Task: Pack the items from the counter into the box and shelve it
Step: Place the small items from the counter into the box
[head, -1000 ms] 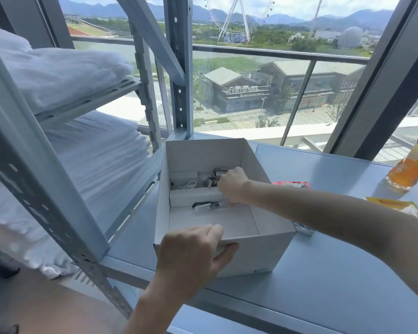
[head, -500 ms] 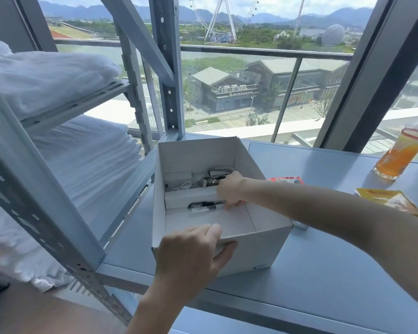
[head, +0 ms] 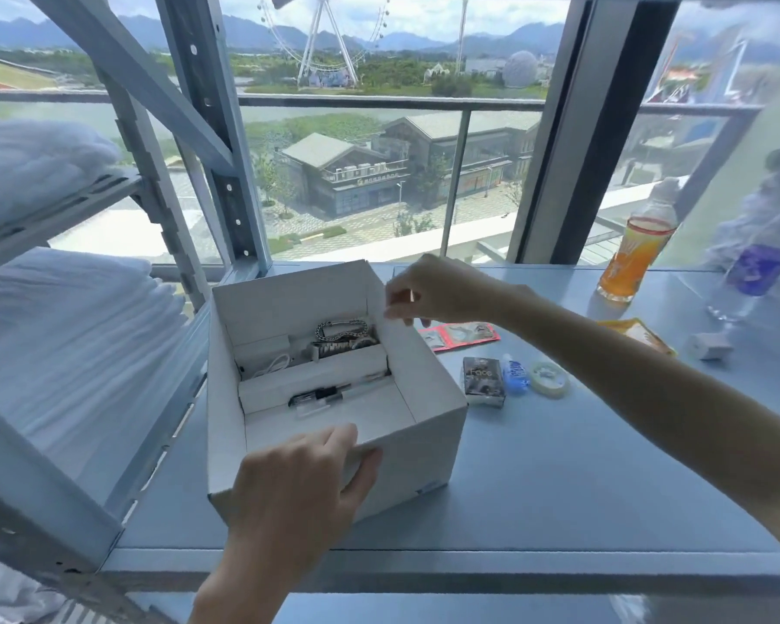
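Now that the right hand point(head: 428, 290) has come up out of the box point(head: 415, 452), it hangs over the far right corner of the rim. Its fingers are loosely curled and, as far as I can see, it holds nothing. A second ago this hand was deep inside, at the pen point(head: 320, 394). The pen now lies alone in the middle compartment, between the two hands.

The left hand point(head: 302, 479) has not moved. It grips the near wall, with the fingers over the rim and the thumb on the outside, so the box stands steady on the surface point(head: 559, 488).

Behind the pen, below the right hand, are a chain point(head: 341, 327), a watch point(head: 343, 345) and a white cable point(head: 271, 364).

I judge that one item is just packed and the hand is free for the next. Much is not packed yet. Just beside the right hand, to its right, lie a red sachet point(head: 460, 333), a black pack point(head: 482, 380), a small blue bottle point(head: 516, 373) and a tape roll point(head: 548, 378). Farther right are a yellow packet point(head: 636, 331) and an orange drink point(head: 636, 254). The rack point(head: 226, 186), left of both hands, waits for the box later.
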A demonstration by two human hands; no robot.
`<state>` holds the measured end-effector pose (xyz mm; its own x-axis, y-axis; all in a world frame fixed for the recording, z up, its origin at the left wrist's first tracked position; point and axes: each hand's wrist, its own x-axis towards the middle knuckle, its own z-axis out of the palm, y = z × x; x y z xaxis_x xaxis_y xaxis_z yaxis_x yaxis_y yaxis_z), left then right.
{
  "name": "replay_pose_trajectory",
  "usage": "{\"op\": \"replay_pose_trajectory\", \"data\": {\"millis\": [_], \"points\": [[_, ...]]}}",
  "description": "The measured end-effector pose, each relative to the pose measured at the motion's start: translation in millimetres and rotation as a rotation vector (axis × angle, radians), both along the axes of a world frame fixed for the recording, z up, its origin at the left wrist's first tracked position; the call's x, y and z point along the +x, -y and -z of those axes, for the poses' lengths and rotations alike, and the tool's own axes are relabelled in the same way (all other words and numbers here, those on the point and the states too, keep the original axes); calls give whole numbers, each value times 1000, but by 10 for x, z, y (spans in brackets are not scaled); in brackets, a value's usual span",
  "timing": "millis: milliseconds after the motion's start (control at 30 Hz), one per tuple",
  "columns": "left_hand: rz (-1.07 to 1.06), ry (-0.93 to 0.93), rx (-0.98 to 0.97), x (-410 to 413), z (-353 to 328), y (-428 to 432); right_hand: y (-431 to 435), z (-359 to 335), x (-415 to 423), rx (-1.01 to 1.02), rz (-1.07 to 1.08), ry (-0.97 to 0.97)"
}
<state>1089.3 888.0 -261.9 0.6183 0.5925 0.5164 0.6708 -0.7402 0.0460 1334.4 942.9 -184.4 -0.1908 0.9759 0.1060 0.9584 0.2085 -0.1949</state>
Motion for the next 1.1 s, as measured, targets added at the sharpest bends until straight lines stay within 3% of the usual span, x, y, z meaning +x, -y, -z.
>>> {"op": "replay_pose_trajectory", "data": {"millis": [233,333,433,600,733,867,1100], "points": [[52,-70,17,597,-58,155,636,667,771,-32,282,-246],[34,-66,23,753,-27,167,854,1242,816,-177,270,-151],[-5,-58,18,739,16,157,1010,1562,841,-105,260,-112],[-50,-42,-11,745,37,164,1104,1505,979,-59,256,-272],[-93,-45,-15,741,33,200,1008,1415,991,-4,429,-287],[-94,-35,1,738,27,215,854,1439,859,-177,429,-151],[-112,-28,52,749,14,218,774,1398,914,-267,359,-192]]}}
